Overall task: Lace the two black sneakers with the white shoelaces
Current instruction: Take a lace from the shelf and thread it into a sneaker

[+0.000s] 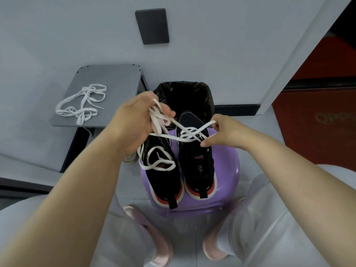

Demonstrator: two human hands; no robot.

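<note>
Centre frame: two sneakers (198, 160) on a purple stool (228, 170). Our left hand (136, 120) grips a bunched lace (173, 137); our right hand (221, 132) pinches its end. Second lace (82, 103) on the upper-left counter (117, 81).

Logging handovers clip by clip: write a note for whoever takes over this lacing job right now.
Left hand: grips a bunched part of one white shoelace, raised above the sneakers.
Right hand: pinches the same lace; a strand stretches between the hands.
Things: the left sneaker and right sneaker, both black, stand side by side on the purple stool. A loop of the held lace drapes over the left one. The second shoelace lies loose on the grey side table.
Done: no finished lacing shows; whether any eyelet is threaded cannot be told.
Left: untangle the held lace and lace both sneakers.
</note>
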